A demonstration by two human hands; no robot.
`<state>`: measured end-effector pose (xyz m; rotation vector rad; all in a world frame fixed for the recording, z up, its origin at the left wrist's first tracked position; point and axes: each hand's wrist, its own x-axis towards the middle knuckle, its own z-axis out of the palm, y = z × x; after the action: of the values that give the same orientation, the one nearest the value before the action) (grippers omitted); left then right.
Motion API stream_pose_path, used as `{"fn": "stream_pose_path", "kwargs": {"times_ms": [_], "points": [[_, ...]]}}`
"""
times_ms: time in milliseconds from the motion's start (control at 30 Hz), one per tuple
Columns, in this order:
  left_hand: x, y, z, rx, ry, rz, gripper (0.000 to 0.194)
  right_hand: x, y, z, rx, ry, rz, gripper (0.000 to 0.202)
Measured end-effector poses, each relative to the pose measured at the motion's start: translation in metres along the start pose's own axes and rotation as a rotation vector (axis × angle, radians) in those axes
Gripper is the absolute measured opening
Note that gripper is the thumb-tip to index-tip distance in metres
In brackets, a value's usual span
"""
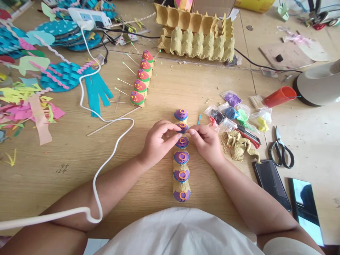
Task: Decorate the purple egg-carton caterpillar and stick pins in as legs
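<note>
A strip of egg carton [181, 166] runs away from me along the table, its several bumps covered in purple clay with blue edges, orange rings and tiny dark and red details. At the second bump from the far end, my left hand [160, 141] closes its thumb and index finger against the strip. Opposite it, my right hand [207, 144] pinches thumb and index finger together beside the same bump; whatever lies between those fingertips is too small to make out. A small blue stick [199, 119] lies just beyond my right hand.
Red-and-green egg-carton caterpillar [140, 85] with pins stands ahead left. Bagged clay [231, 112], a utility knife [248, 136], carton scraps [237, 148], scissors [280, 148] and two phones [273, 184] lie right. A white cable [113, 156] crosses left; egg cartons [196, 39] sit behind.
</note>
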<state>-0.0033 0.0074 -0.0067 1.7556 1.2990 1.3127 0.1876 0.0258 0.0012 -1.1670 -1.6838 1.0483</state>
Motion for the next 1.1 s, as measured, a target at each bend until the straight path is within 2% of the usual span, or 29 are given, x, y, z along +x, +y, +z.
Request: {"fn": "stream_pose_path", "kwargs": {"times_ms": [133, 300, 667, 933, 1100], "points": [[-0.0003, 0.0025, -0.0041, 0.061, -0.018, 0.148, 0.011, -0.0019, -0.0048, -0.0001, 0.115, -0.07, -0.008, 0.043], [-0.0014, 0.0047, -0.0055, 0.109, -0.014, 0.174, 0.008, -0.0018, -0.0076, -0.0004, 0.144, -0.128, -0.039, 0.041], [0.0003, 0.0036, -0.0052, 0.116, 0.0, 0.253, 0.006, -0.0016, -0.0098, 0.0, 0.089, -0.149, -0.111, 0.035], [-0.0012, 0.0041, -0.0056, 0.056, 0.022, 0.13, 0.008, -0.0023, -0.0056, 0.0012, 0.124, -0.144, -0.05, 0.033], [-0.0011, 0.0035, -0.0053, 0.059, 0.021, 0.158, 0.009, -0.0031, -0.0016, 0.0033, 0.246, -0.114, 0.041, 0.034]]}}
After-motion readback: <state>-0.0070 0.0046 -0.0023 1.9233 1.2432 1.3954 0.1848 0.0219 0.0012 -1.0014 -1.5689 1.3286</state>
